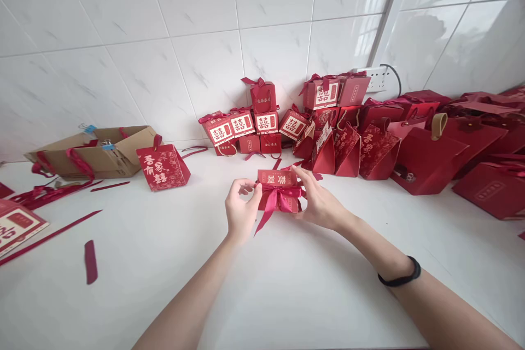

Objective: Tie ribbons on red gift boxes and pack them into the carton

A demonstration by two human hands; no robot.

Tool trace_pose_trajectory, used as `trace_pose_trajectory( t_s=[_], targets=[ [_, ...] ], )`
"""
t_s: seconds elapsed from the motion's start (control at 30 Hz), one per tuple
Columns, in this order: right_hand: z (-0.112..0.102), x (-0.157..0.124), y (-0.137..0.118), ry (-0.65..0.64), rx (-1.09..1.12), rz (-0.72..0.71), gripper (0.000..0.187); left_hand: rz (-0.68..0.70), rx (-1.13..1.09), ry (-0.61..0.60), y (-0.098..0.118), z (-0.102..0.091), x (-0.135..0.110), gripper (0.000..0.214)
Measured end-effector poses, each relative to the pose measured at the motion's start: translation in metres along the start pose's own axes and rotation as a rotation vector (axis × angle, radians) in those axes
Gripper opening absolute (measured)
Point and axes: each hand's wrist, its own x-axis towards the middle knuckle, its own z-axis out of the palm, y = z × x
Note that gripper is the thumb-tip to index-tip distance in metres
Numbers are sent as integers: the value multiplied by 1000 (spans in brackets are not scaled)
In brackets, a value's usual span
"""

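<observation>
Between my two hands is a small red gift box (268, 176) with gold characters, which read upside down from my side. A dark pink ribbon bow (283, 192) is tied across it, one tail hanging over the near edge. My left hand (241, 206) grips the box's left side, thumb by the bow and fingers curled behind. On the opposite side my right hand (319, 201) holds the box, with fingers at its far right corner and right edge. The box's underside is hidden. A black band (400, 273) circles my right wrist.
Stacked red gift boxes (243, 122) stand against the tiled wall. Many red gift bags (430, 153) crowd the right side. One patterned red box (164, 167) and a cardboard box (106, 147) with ribbons stand left. Ribbon scraps (91, 261) lie on the white table (164, 262).
</observation>
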Motion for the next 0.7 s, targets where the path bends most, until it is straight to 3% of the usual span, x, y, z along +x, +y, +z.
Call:
trace_pose_trajectory(
  t_s=[0.13, 0.23, 0.5, 0.7],
  targets=[
    [-1, 1, 0, -8, -14, 10, 96, -217, -155, -37, -7, 1, 2, 9],
    [-2, 1, 0, -23, -22, 11, 96, -253, -238, -46, -8, 0, 0, 21],
    [-2, 1, 0, -38, 41, 2, 97, -251, -409, -420, 3, 4, -9, 83],
    [-7, 1, -3, -112, 114, 38, 99, -385, -385, -390, 3, 6, -4, 75]
  ],
)
